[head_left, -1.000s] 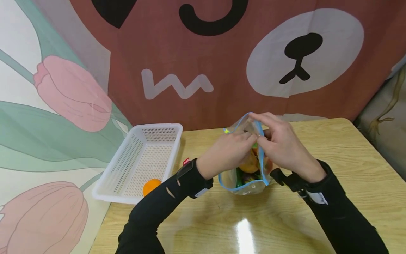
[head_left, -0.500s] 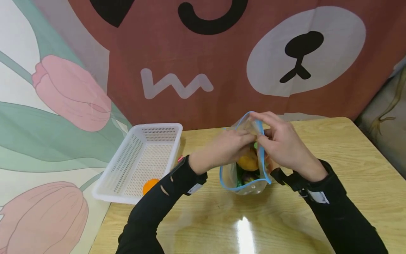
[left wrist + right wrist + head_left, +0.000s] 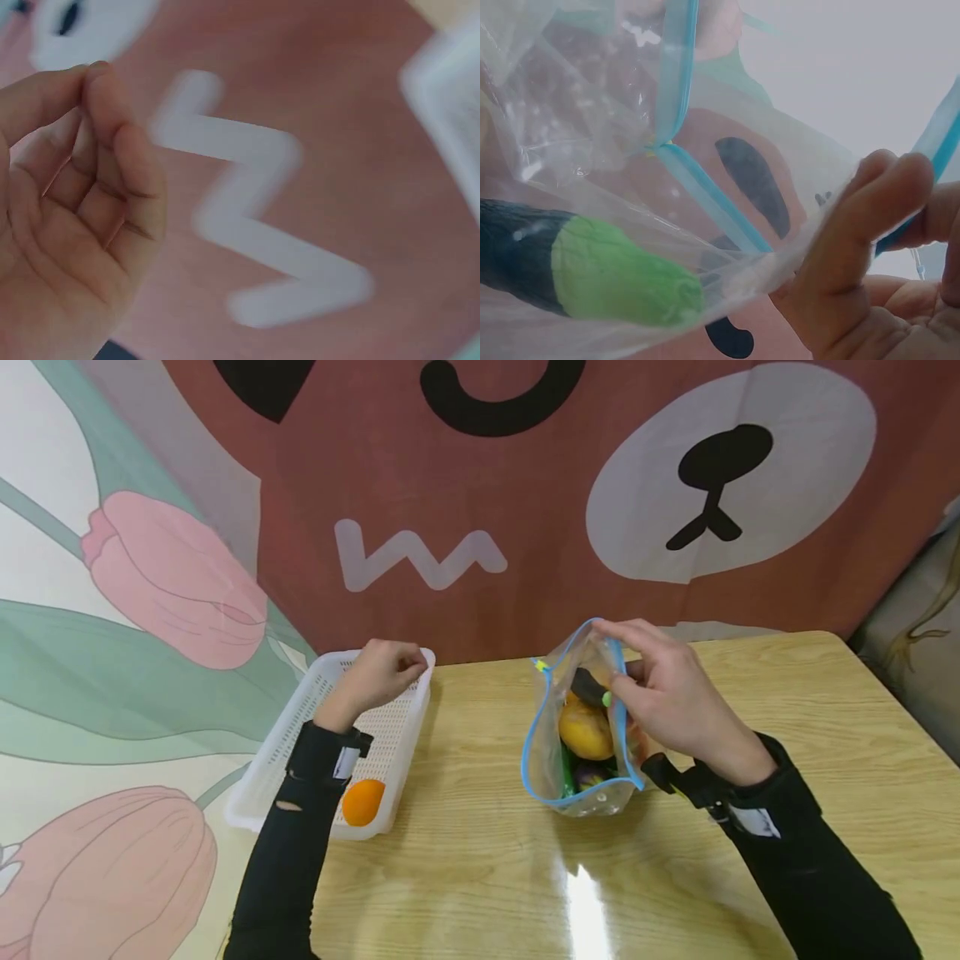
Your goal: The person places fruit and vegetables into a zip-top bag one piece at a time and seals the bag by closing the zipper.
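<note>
My right hand pinches the upper right rim of a clear zip bag with blue edging. The bag's mouth gapes open. Inside are a dark vegetable with a bright green end, a yellow-orange rounded fruit or vegetable, and a dark purplish thing beside a green one. My left hand is raised over the far part of a white slotted basket. Its fingers curl, thumb and fingertips meeting, with nothing visible between them. An orange sits in the basket's near right corner.
The wooden table extends between basket and bag, its far edge against a printed cloth with a bear face. A yellow slider marks the bag's left edge.
My left hand has left the bag's mouth and swung left over the basket, uncovering the bag's contents and the orange. My right hand keeps its pinch on the bag's rim.
</note>
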Action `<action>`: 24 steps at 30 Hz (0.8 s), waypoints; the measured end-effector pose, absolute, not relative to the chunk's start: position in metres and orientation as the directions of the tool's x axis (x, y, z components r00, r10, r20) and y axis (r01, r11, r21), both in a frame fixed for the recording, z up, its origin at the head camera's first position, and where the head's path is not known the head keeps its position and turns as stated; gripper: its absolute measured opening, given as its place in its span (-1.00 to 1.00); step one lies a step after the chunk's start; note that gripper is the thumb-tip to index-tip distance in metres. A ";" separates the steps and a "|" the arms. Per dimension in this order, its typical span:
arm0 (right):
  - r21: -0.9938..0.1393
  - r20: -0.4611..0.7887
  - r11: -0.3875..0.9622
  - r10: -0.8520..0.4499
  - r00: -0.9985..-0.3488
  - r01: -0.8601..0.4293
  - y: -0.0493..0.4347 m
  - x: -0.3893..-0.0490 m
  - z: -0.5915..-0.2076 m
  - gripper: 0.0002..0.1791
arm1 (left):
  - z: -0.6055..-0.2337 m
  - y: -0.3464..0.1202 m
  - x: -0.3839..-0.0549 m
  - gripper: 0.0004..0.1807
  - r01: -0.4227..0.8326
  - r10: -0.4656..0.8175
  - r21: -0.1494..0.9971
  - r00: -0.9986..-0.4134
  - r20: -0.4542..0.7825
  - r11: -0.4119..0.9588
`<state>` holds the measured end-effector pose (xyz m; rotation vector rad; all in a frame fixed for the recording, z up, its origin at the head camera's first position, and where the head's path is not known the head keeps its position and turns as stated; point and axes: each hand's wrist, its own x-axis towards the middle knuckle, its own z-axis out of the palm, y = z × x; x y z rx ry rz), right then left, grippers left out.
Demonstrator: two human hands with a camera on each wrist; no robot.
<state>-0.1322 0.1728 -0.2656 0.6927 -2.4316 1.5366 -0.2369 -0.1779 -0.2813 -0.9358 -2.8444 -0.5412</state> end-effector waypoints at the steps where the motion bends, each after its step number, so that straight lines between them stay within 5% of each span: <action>1: -0.805 0.390 0.356 -0.285 -0.876 -0.474 0.173 -0.132 -0.265 -0.42 | -0.287 -0.187 -0.241 -0.87 0.556 0.540 0.300 -0.829 0.145 0.775; 6: -0.816 0.383 0.343 -0.283 -0.879 -0.466 0.176 -0.132 -0.265 -0.41 | -0.314 -0.222 -0.250 -0.85 0.427 0.473 0.228 -0.854 -0.216 0.875; 11: -0.817 0.373 0.348 -0.289 -0.882 -0.460 0.177 -0.132 -0.265 -0.41 | -0.339 -0.241 -0.248 -0.94 0.152 0.267 0.239 -0.767 -0.584 0.959; 15: -0.811 0.379 0.356 -0.283 -0.881 -0.463 0.177 -0.132 -0.265 -0.41 | -0.358 -0.246 -0.242 -0.80 0.031 0.160 0.197 -0.713 -0.682 0.980; 24: -0.807 0.388 0.360 -0.275 -0.880 -0.468 0.177 -0.133 -0.266 -0.41 | -0.392 -0.249 -0.226 -0.81 0.149 0.196 0.132 -0.615 -0.764 0.980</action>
